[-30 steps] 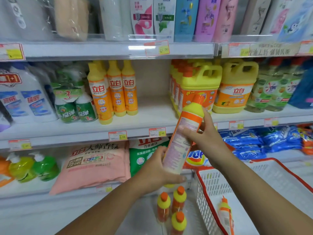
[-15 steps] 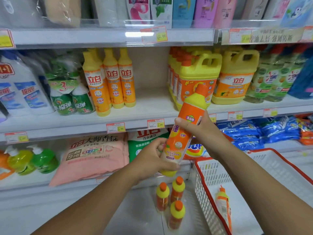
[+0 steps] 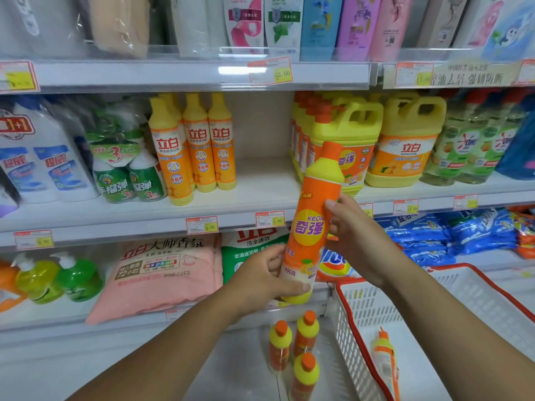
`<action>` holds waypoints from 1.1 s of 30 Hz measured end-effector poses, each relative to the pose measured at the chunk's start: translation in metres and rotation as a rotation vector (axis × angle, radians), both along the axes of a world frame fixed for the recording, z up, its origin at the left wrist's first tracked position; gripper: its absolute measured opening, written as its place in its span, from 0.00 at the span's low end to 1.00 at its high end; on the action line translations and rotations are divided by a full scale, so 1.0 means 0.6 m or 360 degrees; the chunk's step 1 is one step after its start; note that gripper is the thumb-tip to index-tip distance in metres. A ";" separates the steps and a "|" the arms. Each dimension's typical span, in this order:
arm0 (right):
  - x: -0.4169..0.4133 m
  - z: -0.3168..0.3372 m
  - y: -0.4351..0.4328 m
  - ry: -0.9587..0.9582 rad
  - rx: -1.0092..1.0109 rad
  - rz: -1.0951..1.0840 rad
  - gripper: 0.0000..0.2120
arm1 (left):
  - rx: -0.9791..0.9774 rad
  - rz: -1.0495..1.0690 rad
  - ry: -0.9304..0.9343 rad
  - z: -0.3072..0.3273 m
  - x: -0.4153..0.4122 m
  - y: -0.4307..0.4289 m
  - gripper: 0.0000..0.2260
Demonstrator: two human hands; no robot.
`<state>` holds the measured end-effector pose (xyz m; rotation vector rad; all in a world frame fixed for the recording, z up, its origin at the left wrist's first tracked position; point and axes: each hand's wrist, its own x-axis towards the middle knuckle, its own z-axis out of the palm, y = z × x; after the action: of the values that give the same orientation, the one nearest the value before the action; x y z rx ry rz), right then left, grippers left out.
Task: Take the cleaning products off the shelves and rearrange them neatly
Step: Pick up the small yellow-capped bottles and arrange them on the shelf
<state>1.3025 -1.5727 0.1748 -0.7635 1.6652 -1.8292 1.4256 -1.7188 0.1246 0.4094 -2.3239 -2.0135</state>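
Both hands hold one orange and yellow detergent bottle [image 3: 314, 215] in front of the middle shelf [image 3: 260, 198], tilted a little to the right, front label facing me. My left hand [image 3: 260, 280] grips its base. My right hand [image 3: 356, 235] grips its middle from the right. Three more bottles of the same kind [image 3: 295, 345] stand on the floor below. A further one [image 3: 385, 357] lies inside the white basket [image 3: 359, 319] at the lower right. Three tall yellow-orange bottles [image 3: 197, 146] stand on the middle shelf beside a bare gap.
Yellow handled jugs [image 3: 405, 140] and green bottles [image 3: 469, 146] fill the shelf's right part; white and green bottles [image 3: 86, 157] its left. A pink bag [image 3: 162, 273], green pump bottles [image 3: 58, 279] and blue packs [image 3: 448, 235] lie on the lower shelf. Pouches line the top shelf.
The bottle has been turned about its axis from back label to front label facing me. Both hands kept hold, and the bottle stayed in about the same place.
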 end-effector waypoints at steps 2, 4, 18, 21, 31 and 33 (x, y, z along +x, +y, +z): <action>0.004 -0.003 -0.001 0.0118 0.0194 0.0086 0.31 | -0.0019 0.0111 0.0068 -0.001 0.000 -0.005 0.31; 0.017 -0.015 -0.006 0.0249 0.0326 0.0052 0.33 | -0.0070 0.0157 0.0117 -0.004 0.000 -0.011 0.31; -0.012 -0.048 -0.106 0.0586 0.0163 -0.0346 0.27 | -0.1162 0.0441 0.0194 -0.010 -0.063 -0.097 0.36; -0.042 -0.026 -0.153 0.0707 0.0060 -0.0388 0.25 | -0.1517 0.0630 0.0253 -0.004 -0.088 -0.165 0.36; -0.160 -0.020 -0.311 0.1074 0.0303 -0.0347 0.29 | -0.2121 0.0418 0.0068 -0.054 -0.152 -0.305 0.39; -0.185 -0.025 -0.335 0.1048 0.0340 -0.0352 0.28 | -0.2188 0.0580 0.0251 -0.073 -0.161 -0.307 0.34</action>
<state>1.1916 -1.7738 0.1597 -1.2115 2.3946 -1.5868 1.3292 -1.9030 0.0806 0.4472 -2.5748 -0.0650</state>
